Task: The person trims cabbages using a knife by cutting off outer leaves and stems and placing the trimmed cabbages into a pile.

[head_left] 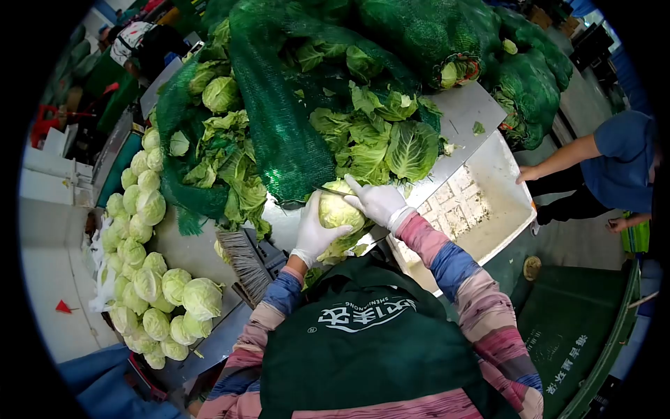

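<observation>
Both my hands wear white gloves. My left hand (314, 234) is wrapped round the left side of a pale green cabbage (340, 211), keeping it just above the table in front of my apron. In my right hand (380, 204) is a knife (331, 190); its thin dark blade lies across the top of the cabbage, and the handle is hidden by my fingers. Loose outer leaves (412, 149) are heaped just beyond my hands. A dark green mesh bag (289, 153) drapes over the table beside that heap.
Several trimmed cabbages (148, 285) are piled at the left. A brush (244, 262) lies left of my arm. At the right stands a white crate (499, 213), with a person's hand (528, 174) at its rim. Full mesh bags (433, 35) sit at the back; a green bin (579, 328) stands lower right.
</observation>
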`<state>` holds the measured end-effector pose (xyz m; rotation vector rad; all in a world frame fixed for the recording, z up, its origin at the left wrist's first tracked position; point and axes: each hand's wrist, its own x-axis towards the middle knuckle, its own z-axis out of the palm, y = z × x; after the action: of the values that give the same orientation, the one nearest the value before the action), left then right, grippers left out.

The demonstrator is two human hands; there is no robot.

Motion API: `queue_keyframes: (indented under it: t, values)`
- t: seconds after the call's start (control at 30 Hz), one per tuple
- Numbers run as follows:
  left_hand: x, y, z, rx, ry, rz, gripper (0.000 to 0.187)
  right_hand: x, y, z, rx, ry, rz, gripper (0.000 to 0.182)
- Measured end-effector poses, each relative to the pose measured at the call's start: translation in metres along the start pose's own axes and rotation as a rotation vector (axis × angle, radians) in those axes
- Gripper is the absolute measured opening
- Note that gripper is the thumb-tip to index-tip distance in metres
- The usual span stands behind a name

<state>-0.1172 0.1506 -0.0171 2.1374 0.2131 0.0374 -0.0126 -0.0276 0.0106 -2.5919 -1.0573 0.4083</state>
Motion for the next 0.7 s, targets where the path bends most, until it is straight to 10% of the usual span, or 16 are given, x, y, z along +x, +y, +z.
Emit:
queue_keyframes:
  t: [0.53,0.7]
  values:
    - [-0.027,-0.031,-0.028,-0.276,-0.102,-0.024,0.106,0.008,0.058,0.036,0.263,0.242,0.484,0.046]
    - [-0.034,-0.029,-0.030,-0.471,-0.107,-0.239,0.104,-0.008,-0.005,-0.003,0.435,0.083,0.517,0.087]
